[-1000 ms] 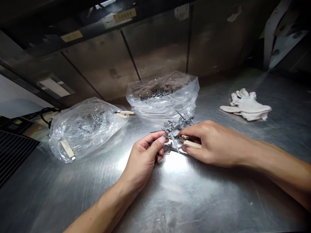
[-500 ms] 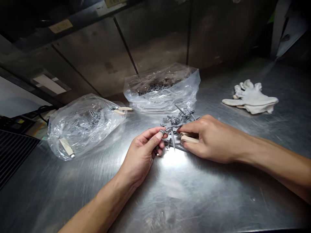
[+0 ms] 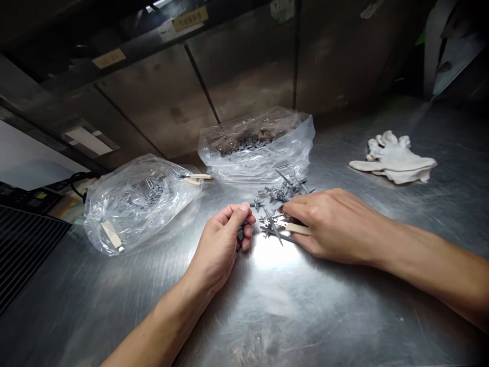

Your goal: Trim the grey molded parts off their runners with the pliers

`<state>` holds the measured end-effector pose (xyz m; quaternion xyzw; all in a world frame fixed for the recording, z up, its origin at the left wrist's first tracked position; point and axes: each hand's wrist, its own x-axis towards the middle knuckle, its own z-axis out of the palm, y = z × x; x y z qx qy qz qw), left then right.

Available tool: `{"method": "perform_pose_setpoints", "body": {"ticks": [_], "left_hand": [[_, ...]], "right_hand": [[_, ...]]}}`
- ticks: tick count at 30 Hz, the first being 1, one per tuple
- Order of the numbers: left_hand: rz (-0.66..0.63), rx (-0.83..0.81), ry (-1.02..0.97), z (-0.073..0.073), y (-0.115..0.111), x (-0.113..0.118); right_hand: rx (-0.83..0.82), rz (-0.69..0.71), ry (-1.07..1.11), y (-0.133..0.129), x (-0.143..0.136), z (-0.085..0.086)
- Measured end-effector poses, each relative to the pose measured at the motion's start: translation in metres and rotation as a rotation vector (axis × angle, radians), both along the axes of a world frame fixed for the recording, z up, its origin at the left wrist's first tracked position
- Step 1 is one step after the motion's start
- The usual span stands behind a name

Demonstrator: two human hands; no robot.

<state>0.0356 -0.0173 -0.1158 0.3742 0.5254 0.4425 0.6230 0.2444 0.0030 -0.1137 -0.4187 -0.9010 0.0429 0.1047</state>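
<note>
My left hand is closed, with small grey plastic parts showing between its curled fingers and palm. My right hand grips cream-handled nippers, whose metal jaws point left. Right in front of the jaws lies a grey plastic sprue with a pointed runner. Behind it, a tangled heap of grey sprues rests on the metal table, close to my right fingertips. My fingers hide part of the nippers and some of the sprues.
A clear plastic bag of small grey parts stands at the back. Another clear bag with grey pieces lies at left, a second cream-handled tool at its edge and a cream object at its front. White gloves lie at right.
My left hand has drawn slightly away from the sprue, and the small grey part at its fingertips is now out of sight in the hand. The sprue has dropped lower beside the nippers.
</note>
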Motion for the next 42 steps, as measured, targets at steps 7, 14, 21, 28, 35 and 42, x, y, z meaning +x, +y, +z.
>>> {"method": "perform_pose_setpoints", "body": {"ticks": [7,14,21,28,35,42], "left_hand": [[-0.224,0.327,0.521,0.009,0.004,-0.004],[-0.274,0.381,0.511,0.012,0.004,-0.007],[-0.112,0.123,0.113,0.008,0.008,-0.013],[-0.052,0.047,-0.107,0.011,0.003,-0.007],[-0.024,0.028,-0.089,0.009,0.003,-0.006],[-0.007,0.052,-0.013,0.007,0.001,-0.006]], "right_hand": [[0.153,0.106,-0.101,-0.01,-0.004,-0.003],[0.121,0.121,-0.112,-0.009,-0.002,-0.001],[0.034,-0.157,0.178,-0.001,0.009,0.015],[-0.676,-0.134,0.435,-0.014,-0.004,0.026],[-0.828,-0.166,0.405,-0.006,0.0,0.025],[-0.73,-0.172,0.358,-0.006,0.001,0.02]]}}
